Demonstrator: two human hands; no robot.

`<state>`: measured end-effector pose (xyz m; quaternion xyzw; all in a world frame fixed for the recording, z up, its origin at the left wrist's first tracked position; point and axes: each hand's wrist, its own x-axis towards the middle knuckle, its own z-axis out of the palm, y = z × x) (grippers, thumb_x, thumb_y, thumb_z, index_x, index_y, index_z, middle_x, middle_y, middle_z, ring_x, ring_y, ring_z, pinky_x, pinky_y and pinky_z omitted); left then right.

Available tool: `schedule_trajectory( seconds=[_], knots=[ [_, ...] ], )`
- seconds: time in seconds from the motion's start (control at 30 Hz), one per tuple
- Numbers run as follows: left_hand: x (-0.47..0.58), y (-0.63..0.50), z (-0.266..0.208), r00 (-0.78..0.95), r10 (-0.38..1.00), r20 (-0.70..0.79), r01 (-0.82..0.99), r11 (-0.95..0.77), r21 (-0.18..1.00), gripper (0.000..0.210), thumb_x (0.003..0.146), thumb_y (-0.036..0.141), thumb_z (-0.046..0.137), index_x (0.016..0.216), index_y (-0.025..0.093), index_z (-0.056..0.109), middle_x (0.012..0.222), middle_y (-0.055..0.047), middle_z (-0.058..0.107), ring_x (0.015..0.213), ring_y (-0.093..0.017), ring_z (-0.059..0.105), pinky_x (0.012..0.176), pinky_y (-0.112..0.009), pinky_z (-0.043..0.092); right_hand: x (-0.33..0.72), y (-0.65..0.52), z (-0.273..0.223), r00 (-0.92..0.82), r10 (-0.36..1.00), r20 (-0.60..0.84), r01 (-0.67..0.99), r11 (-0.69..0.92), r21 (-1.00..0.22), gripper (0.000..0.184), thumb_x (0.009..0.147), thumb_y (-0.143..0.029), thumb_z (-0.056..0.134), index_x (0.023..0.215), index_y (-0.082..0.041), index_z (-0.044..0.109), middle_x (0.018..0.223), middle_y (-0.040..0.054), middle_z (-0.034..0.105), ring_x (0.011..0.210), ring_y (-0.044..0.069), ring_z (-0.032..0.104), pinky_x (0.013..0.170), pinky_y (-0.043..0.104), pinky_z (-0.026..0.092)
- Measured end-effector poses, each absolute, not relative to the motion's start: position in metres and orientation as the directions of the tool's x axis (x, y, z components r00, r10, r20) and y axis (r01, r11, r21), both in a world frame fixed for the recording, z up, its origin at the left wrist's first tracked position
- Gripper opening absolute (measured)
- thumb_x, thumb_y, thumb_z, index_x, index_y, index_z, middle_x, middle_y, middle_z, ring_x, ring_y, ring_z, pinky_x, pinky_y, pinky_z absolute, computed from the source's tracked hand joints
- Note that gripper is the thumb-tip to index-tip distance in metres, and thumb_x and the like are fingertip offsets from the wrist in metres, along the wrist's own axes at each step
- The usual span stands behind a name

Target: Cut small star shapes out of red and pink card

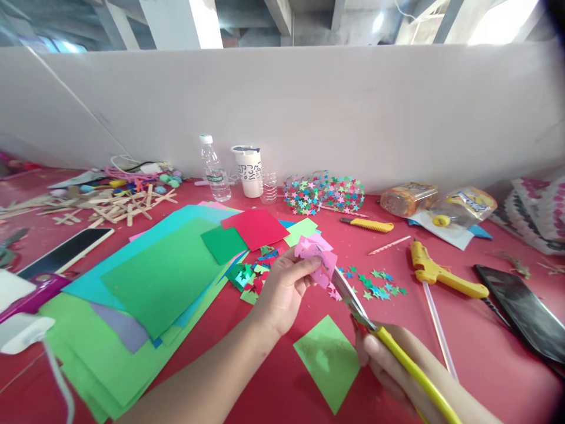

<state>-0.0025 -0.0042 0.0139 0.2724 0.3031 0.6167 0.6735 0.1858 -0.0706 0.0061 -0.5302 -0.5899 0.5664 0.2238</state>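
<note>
My left hand pinches a piece of pink paper between thumb and fingers; its edges are cut unevenly. My right hand is wrapped round a pair of scissors with yellow handles. The metal blades point up and left, their tips at the pink paper's right edge; I cannot tell whether they are cutting into it. Below the hands lies a light green paper square on the red table. Small paper stars in green, blue and pink are scattered to the right of the pink paper.
Stacked coloured sheets cover the left side, beside a phone and wooden sticks. A water bottle, a cup and star-covered balls stand behind. Rightward lie a yellow cutter, a glue gun and a black phone.
</note>
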Motion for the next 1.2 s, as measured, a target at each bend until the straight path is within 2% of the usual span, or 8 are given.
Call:
schedule_trajectory(
  seconds=[0.17,0.33,0.47,0.9,1.1,1.2],
  knots=[
    [-0.001,-0.005,0.014,0.037,0.996,-0.081,-0.667,0.085,0.74,0.021,0.063,0.019,0.087,0.07,0.015,0.068,0.069,0.001,0.067,0.064,-0.008,0.058,0.062,-0.019,0.045,0.184,-0.073,0.001,-0.242,0.893,-0.38,0.35,-0.285,-0.892,0.077,0.065,-0.098,0.046,0.067,-0.022,0.048,0.06,-0.0069,0.038,0.054,0.011,0.037,0.049,0.023,0.034],
    [-0.001,-0.005,0.011,0.049,0.996,-0.074,-0.672,0.087,0.735,0.019,0.065,0.018,0.086,0.071,0.014,0.068,0.069,0.0,0.067,0.064,-0.008,0.058,0.062,-0.018,0.045,0.181,-0.071,0.007,-0.297,0.864,-0.406,0.358,-0.293,-0.886,0.075,0.064,-0.1,0.041,0.064,-0.024,0.038,0.051,-0.0102,0.033,0.04,0.006,0.025,0.037,0.021,0.02],
    [-0.002,-0.004,0.01,0.041,0.996,-0.082,-0.667,0.088,0.74,0.019,0.065,0.017,0.086,0.074,0.014,0.07,0.072,-0.001,0.068,0.068,-0.009,0.059,0.065,-0.019,0.046,0.182,-0.07,0.01,-0.302,0.88,-0.368,0.377,-0.244,-0.893,0.074,0.066,-0.1,0.039,0.064,-0.026,0.033,0.05,-0.01,0.034,0.037,0.006,0.026,0.035,0.021,0.022],
    [-0.003,-0.004,0.011,0.045,0.996,-0.08,-0.654,0.09,0.751,0.02,0.064,0.019,0.086,0.076,0.015,0.071,0.074,-0.001,0.067,0.068,-0.01,0.058,0.065,-0.021,0.046,0.188,-0.069,0.0,-0.304,0.861,-0.408,0.414,-0.267,-0.87,0.073,0.07,-0.098,0.04,0.067,-0.025,0.038,0.046,-0.0096,0.035,0.036,0.006,0.025,0.034,0.021,0.018],
    [-0.006,-0.002,0.01,0.068,0.997,-0.043,-0.619,0.076,0.781,0.019,0.064,0.018,0.086,0.07,0.016,0.068,0.068,0.002,0.063,0.063,-0.008,0.053,0.062,-0.02,0.042,0.19,-0.067,0.004,-0.315,0.886,-0.342,0.386,-0.209,-0.898,0.071,0.072,-0.095,0.043,0.067,-0.024,0.04,0.054,-0.0079,0.037,0.04,0.007,0.028,0.037,0.021,0.023],
    [-0.007,-0.001,0.011,0.092,0.995,-0.036,-0.612,0.085,0.787,0.018,0.064,0.017,0.086,0.07,0.016,0.068,0.066,0.002,0.06,0.063,-0.008,0.052,0.063,-0.02,0.043,0.191,-0.065,0.01,-0.31,0.882,-0.356,0.414,-0.212,-0.885,0.073,0.069,-0.098,0.041,0.066,-0.025,0.04,0.052,-0.0087,0.035,0.04,0.007,0.027,0.038,0.021,0.024]
  ],
)
